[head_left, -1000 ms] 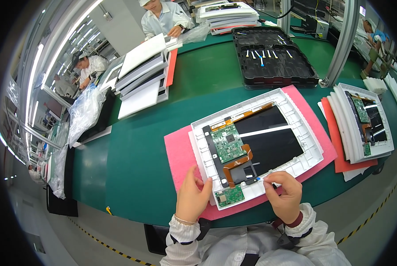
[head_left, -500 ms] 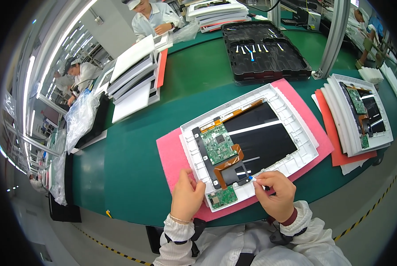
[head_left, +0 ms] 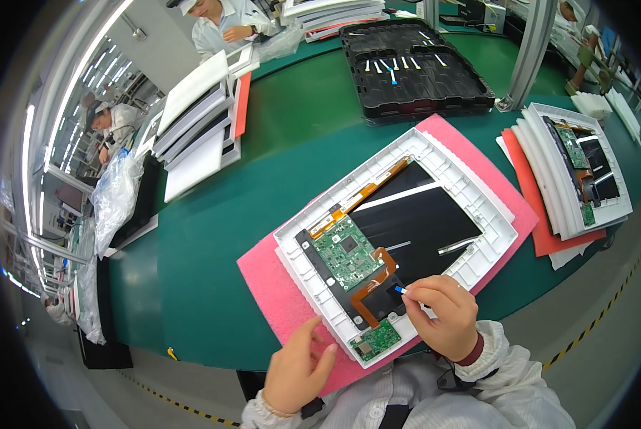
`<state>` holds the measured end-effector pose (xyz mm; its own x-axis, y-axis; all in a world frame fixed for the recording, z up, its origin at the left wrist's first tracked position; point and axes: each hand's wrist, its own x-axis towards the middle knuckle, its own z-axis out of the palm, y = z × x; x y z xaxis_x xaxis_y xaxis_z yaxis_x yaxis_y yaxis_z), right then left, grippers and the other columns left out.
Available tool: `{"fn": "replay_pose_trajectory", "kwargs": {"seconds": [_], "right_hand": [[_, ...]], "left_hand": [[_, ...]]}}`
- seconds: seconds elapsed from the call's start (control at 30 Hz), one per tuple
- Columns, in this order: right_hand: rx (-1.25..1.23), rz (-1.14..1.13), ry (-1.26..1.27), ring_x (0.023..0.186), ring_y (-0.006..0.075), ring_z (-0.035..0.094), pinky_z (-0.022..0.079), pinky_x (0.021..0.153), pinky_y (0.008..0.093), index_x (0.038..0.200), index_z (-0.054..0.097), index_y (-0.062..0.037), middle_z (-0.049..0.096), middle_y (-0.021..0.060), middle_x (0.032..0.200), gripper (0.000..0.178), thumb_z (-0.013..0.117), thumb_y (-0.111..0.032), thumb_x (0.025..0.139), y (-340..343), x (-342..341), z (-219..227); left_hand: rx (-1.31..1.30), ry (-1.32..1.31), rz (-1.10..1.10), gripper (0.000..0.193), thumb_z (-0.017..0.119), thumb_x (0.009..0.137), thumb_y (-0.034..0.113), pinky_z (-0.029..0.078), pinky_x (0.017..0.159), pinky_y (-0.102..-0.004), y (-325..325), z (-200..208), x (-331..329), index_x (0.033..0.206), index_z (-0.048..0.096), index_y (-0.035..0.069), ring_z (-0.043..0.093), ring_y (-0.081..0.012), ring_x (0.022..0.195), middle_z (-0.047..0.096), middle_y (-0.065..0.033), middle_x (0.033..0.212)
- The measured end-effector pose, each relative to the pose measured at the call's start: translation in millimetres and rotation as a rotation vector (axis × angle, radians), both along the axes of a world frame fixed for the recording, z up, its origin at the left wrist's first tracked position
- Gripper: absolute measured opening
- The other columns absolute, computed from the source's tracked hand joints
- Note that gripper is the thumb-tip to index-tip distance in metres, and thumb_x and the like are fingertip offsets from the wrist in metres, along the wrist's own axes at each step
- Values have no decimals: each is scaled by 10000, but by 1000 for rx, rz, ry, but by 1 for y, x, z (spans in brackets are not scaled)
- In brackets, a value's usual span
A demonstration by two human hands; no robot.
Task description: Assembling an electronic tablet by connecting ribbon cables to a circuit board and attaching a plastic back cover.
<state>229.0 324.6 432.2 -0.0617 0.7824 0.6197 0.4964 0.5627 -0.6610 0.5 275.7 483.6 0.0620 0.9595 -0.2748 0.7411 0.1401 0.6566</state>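
A white framed display panel (head_left: 477,214) lies back side up on a pink foam mat (head_left: 277,286). On it sit a green circuit board (head_left: 347,252), an orange flex cable (head_left: 375,284) and a small green board (head_left: 376,340) at the near edge. My right hand (head_left: 442,316) pinches a small blue-tipped tool (head_left: 400,289) against the black area next to the flex cable. My left hand (head_left: 299,368) hovers with fingers apart over the mat, just left of the small board, and holds nothing.
A stack of similar white panels on red foam (head_left: 574,168) stands at the right. A black tray (head_left: 413,71) with blue-tipped sticks lies at the back. White trays (head_left: 195,125) are stacked at the back left. Other workers sit beyond the green table (head_left: 213,236).
My right hand moved from the panel's near edge up onto the black area by the flex cable. My left hand came off the frame and dropped back toward me.
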Motion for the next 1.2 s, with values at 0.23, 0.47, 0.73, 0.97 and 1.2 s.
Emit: {"fn": "replay_pose_trajectory", "kwargs": {"seconds": [0.23, 0.47, 0.73, 0.97, 1.2], "right_hand": [[3, -30, -116, 712, 247, 650, 517, 592, 306, 844, 641, -15, 655, 105, 850, 215, 729, 83, 673, 1, -8, 1], [-30, -86, -210, 719, 261, 631, 519, 612, 335, 831, 638, 6, 635, 92, 846, 180, 722, 39, 676, 4, -22, 0], [-30, -172, -362, 703, 239, 621, 502, 621, 336, 744, 598, -13, 627, 88, 818, 151, 727, 17, 670, 11, -29, 5], [-97, -213, -429, 703, 228, 603, 468, 635, 332, 716, 601, -34, 648, 69, 810, 183, 741, 28, 617, 14, -36, 6], [-118, -207, -475, 703, 217, 604, 455, 635, 334, 728, 631, -24, 654, 60, 801, 162, 743, 20, 620, 19, -44, 6]], "left_hand": [[323, 153, -570, 370, 715, 771, 125, 495, 621, -320, 34, 45, -21, 1112, 622, 18, 626, -247, 736, 626, -101, 879], [589, 174, -775, 399, 681, 783, 160, 444, 593, -293, 83, -2, 2, 1158, 631, 34, 545, -164, 744, 528, -24, 872], [611, 149, -825, 465, 741, 706, 156, 459, 604, -306, 101, -26, 5, 1162, 663, 103, 563, -182, 748, 553, -30, 891], [635, 77, -851, 363, 679, 766, 208, 433, 652, -287, 109, -35, -1, 1092, 668, 48, 573, -160, 814, 567, -36, 953], [612, 55, -830, 424, 729, 693, 162, 423, 842, -379, 107, -41, -1, 1108, 676, 93, 557, -250, 1042, 578, -80, 1168]]}}
